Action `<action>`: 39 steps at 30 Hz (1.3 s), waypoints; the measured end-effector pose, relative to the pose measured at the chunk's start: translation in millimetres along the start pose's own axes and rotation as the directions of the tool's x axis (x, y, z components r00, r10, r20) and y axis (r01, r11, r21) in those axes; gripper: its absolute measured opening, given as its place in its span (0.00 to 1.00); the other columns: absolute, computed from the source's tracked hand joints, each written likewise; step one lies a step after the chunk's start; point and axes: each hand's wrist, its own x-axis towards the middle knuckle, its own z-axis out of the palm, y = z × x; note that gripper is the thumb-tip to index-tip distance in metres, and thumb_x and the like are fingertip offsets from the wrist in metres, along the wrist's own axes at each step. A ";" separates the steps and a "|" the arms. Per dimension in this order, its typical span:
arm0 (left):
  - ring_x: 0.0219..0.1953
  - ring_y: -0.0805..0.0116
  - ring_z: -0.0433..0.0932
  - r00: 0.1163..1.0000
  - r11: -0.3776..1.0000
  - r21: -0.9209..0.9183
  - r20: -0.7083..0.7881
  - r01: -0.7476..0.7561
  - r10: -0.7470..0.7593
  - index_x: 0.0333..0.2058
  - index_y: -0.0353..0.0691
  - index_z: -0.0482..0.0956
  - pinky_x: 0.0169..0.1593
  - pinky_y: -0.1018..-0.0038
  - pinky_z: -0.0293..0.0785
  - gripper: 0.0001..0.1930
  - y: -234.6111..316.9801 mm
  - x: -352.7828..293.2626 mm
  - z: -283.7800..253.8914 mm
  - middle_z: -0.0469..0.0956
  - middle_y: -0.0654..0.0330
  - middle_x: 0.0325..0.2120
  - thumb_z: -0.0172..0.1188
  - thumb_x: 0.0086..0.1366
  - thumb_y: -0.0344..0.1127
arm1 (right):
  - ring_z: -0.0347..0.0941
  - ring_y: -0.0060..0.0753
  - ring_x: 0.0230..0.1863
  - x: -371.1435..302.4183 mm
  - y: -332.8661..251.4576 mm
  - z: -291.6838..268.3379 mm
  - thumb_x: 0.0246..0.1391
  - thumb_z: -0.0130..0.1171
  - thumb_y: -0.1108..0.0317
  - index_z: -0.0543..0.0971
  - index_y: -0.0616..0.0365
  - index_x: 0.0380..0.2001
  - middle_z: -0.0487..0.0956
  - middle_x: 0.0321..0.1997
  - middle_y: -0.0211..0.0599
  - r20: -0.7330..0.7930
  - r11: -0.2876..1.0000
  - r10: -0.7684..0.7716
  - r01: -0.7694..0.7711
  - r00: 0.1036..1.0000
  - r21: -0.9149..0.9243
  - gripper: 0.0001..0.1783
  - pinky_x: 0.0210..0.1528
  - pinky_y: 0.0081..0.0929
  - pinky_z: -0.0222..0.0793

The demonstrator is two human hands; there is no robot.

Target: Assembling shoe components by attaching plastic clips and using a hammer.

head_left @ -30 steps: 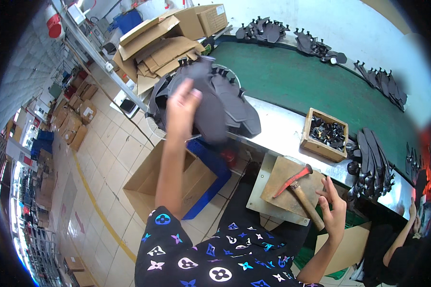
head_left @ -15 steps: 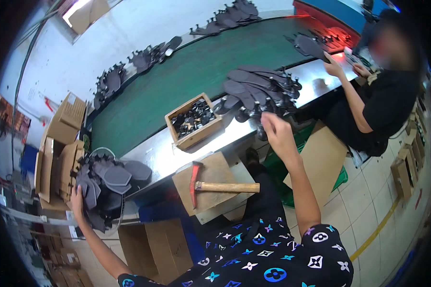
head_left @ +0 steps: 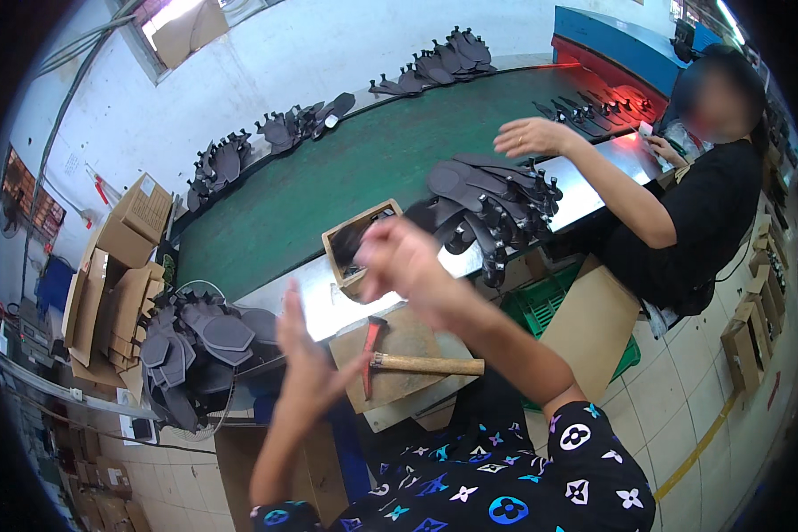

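Note:
My right hand (head_left: 408, 266), blurred, is raised in front of the wooden box (head_left: 394, 232) with its fingers closed. A dark sandal sole (head_left: 424, 215), also smeared, shows on both sides of the fingers and seems to be held there. My left hand (head_left: 303, 359) is lifted with fingers stretched and thumb apart, holding nothing. Its thumb overlaps the red head of a hammer (head_left: 430, 364); whether they touch I cannot tell. Under the hammer lies a wooden board (head_left: 409, 332). Right of the box, dark grey soles with black knobs (head_left: 470, 191) are piled on the metal edge.
More soles (head_left: 226, 335) hang over the table's left end, near opened cartons (head_left: 106, 306). A green belt (head_left: 328, 168) runs behind, with soles along its far side. At right a co-worker's hand (head_left: 536, 137) reaches over the pile. A green crate (head_left: 541, 306) stands below.
My right hand has swung left from the pile to the box, with a sole. My left hand has left the left-hand soles and moved right. The co-worker has let go of a sole.

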 end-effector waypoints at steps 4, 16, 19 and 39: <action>0.62 0.49 0.69 0.949 0.880 -0.475 -0.284 -0.016 -0.136 0.61 0.31 0.62 0.68 0.51 0.57 0.31 9.7 -17.1 31.9 0.73 0.43 0.57 0.63 0.65 0.38 | 0.81 0.30 0.35 -48.5 13.0 26.8 0.66 0.58 0.55 0.65 0.58 0.58 0.80 0.35 0.36 0.543 0.994 0.091 -0.113 0.835 0.008 0.26 0.38 0.31 0.77; 0.66 0.53 0.58 0.744 0.692 -0.279 0.170 0.666 -0.646 0.65 0.35 0.58 0.68 0.57 0.52 0.29 8.4 -58.8 69.2 0.60 0.46 0.63 0.57 0.71 0.38 | 0.77 0.49 0.19 -189.0 109.9 -135.0 0.54 0.67 0.46 0.75 0.60 0.28 0.75 0.17 0.49 -0.232 0.098 -0.069 -0.225 0.970 -0.969 0.25 0.22 0.42 0.70; 0.67 0.39 0.50 0.768 0.780 0.280 0.178 0.559 -0.615 0.64 0.35 0.61 0.66 0.45 0.48 0.33 5.9 -66.7 91.9 0.52 0.40 0.66 0.63 0.65 0.41 | 0.74 0.46 0.16 -234.8 96.4 -149.7 0.54 0.68 0.54 0.73 0.62 0.21 0.72 0.14 0.48 -0.334 0.265 -0.070 -0.305 0.940 -0.915 0.23 0.20 0.39 0.65; 0.42 0.51 0.75 0.998 0.993 0.110 -0.027 -0.048 0.051 0.28 0.33 0.80 0.46 0.60 0.74 0.03 -104.6 108.9 127.9 0.77 0.52 0.33 0.64 0.55 0.25 | 0.84 0.26 0.30 -192.6 60.9 -82.6 0.64 0.59 0.67 0.83 0.61 0.42 0.83 0.22 0.36 -0.123 0.714 -0.051 -0.050 0.991 -0.699 0.10 0.34 0.24 0.75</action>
